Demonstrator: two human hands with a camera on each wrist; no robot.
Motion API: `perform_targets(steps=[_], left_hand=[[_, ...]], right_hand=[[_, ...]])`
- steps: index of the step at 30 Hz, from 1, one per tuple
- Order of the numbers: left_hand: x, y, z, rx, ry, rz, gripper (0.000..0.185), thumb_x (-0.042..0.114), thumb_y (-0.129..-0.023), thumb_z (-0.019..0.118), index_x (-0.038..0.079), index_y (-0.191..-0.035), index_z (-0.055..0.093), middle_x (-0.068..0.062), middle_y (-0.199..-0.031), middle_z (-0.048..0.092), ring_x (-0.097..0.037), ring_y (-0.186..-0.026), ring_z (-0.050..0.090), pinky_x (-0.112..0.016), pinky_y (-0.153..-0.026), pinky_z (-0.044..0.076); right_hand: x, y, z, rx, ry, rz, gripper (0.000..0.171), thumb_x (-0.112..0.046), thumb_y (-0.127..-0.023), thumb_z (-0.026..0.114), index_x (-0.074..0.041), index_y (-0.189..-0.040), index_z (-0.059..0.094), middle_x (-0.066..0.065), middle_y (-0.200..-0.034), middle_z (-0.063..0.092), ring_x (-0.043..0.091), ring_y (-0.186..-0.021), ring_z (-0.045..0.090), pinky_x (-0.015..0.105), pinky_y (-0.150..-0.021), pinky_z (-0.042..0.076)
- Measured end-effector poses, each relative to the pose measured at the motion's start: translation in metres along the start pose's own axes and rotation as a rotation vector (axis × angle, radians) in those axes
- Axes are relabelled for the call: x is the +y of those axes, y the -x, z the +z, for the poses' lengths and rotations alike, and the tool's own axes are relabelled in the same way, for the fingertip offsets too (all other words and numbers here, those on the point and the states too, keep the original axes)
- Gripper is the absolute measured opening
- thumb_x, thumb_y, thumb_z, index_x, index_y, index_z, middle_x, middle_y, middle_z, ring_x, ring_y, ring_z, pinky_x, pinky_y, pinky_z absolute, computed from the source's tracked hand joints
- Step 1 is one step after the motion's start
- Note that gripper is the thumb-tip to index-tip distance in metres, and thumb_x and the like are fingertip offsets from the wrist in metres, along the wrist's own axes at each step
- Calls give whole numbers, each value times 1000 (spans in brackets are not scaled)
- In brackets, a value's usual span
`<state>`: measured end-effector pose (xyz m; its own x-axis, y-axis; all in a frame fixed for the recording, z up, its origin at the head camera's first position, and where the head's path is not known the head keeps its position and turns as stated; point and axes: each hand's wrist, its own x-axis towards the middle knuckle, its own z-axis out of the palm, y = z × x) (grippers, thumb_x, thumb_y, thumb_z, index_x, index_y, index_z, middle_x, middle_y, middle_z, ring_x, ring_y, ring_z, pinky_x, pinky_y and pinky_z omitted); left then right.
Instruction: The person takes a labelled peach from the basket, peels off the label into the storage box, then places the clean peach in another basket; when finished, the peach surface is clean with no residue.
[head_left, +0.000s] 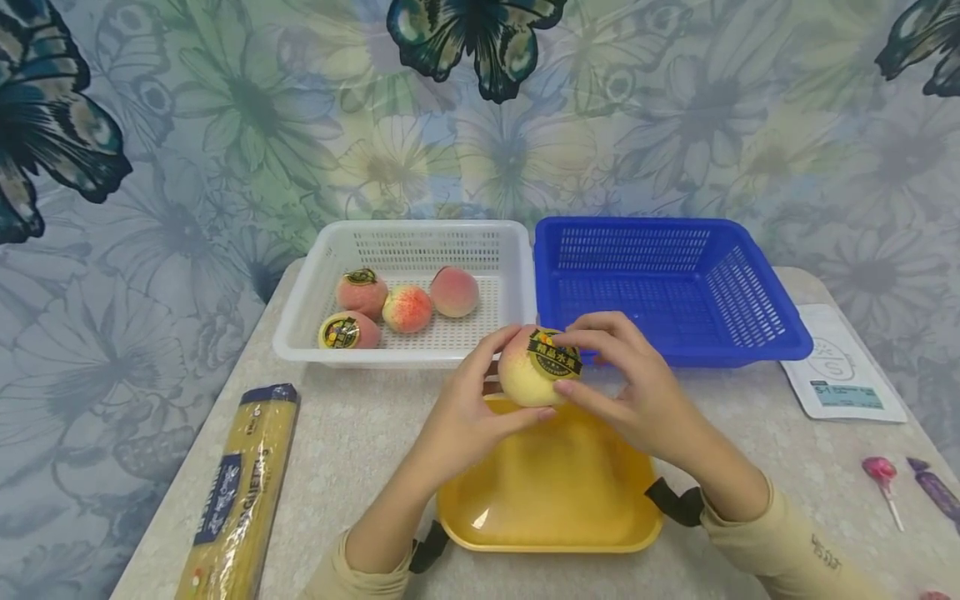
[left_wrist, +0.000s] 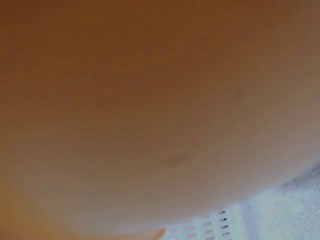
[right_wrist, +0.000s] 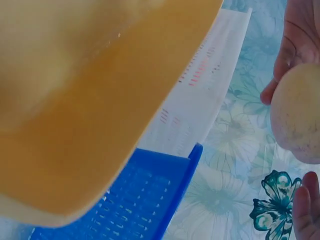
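Observation:
A yellow-pink peach (head_left: 525,379) with a black-and-gold label (head_left: 555,353) is held above the yellow tray (head_left: 551,533). My left hand (head_left: 472,408) grips it from the left, fingers behind and thumb beneath. From the right, my right hand (head_left: 637,383) curls its thumb and index finger onto the peach at the label's edges. Seen from below in the right wrist view, the peach (right_wrist: 297,115) lies between both hands. A blurred brownish surface fills most of the left wrist view, hiding the left fingers' contact.
Several peaches (head_left: 407,309) lie in the white basket (head_left: 405,358) behind. Beside it stands a blue basket (head_left: 630,300). A spaghetti pack (head_left: 240,492) lies at left; a white pouch (head_left: 847,367), a pink lollipop (head_left: 879,468) and a purple-wrapped candy (head_left: 933,492) lie at right.

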<state>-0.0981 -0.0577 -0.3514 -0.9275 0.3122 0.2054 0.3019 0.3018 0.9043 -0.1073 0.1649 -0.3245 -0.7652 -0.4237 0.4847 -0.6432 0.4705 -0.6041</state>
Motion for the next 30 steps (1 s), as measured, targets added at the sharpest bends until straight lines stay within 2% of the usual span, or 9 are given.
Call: perform_targets(steps=[4,8,18,26,30], left_hand=[[0,0,0,-7,-8,6,84,34,-79,85,29,-149,38,13,-138,53,-8,-121,57,-26,-96,54],[1,0,-1,-13,-5,15,83,33,-79,84,33,-148,38,12,-138,53,-8,-121,57,-26,-95,54],[0,0,-1,-20,-17,1,83,34,-80,84,32,-148,37,12,-138,53,-8,-120,58,-25,-95,54],[0,-1,-1,-17,-22,0,82,33,-79,84,31,-147,38,14,-137,53,-8,-118,57,-25,-93,55],[0,0,-1,-13,-24,-8,83,33,-78,85,31,-147,39,12,-138,54,-8,-119,58,-25,-93,55]], right_hand=[[0,-2,-2,-24,-3,-44,40,-9,-83,79,-18,-120,67,-2,-122,60,11,-114,55,20,-95,48],[1,-2,-3,-46,-6,-53,39,-8,-86,77,-18,-122,67,-2,-122,60,10,-113,55,19,-94,48],[2,-2,-6,-81,31,-78,38,-8,-88,74,-17,-125,66,-2,-123,61,11,-114,56,20,-94,48],[1,-4,-7,-99,17,-124,38,1,-91,67,-17,-124,67,-2,-114,59,8,-99,52,20,-77,48],[1,-4,-8,-65,17,-167,40,8,-90,64,-16,-122,68,-1,-110,60,8,-98,54,19,-78,48]])
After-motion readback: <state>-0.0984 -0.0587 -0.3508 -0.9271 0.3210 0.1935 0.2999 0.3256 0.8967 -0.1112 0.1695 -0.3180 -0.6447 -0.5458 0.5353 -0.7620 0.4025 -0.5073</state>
